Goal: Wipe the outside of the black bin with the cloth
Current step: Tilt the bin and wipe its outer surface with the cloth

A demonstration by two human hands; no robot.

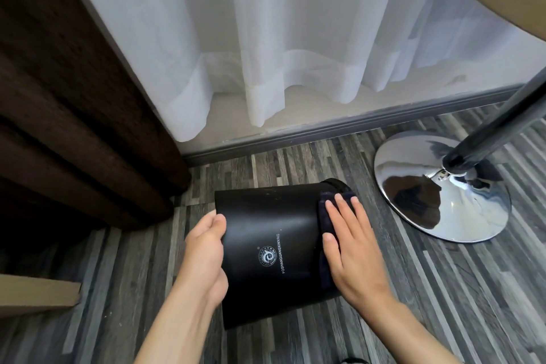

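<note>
The black bin [271,248] lies on its side on the striped floor, a white round logo and lettering facing up. My left hand [205,257] grips its left edge, thumb on the outer wall. My right hand [351,248] lies flat with fingers spread on a dark cloth [325,216], pressing it against the bin's right side. Most of the cloth is hidden under that hand; a dark strip shows along the bin's wall and at the fingertips.
A chrome round table base [443,186] with a dark pole [502,124] stands right of the bin. White sheer curtain [266,38] and grey skirting [339,124] lie behind. A dark brown curtain [74,112] hangs left; a beige board edge [38,292] sits at lower left.
</note>
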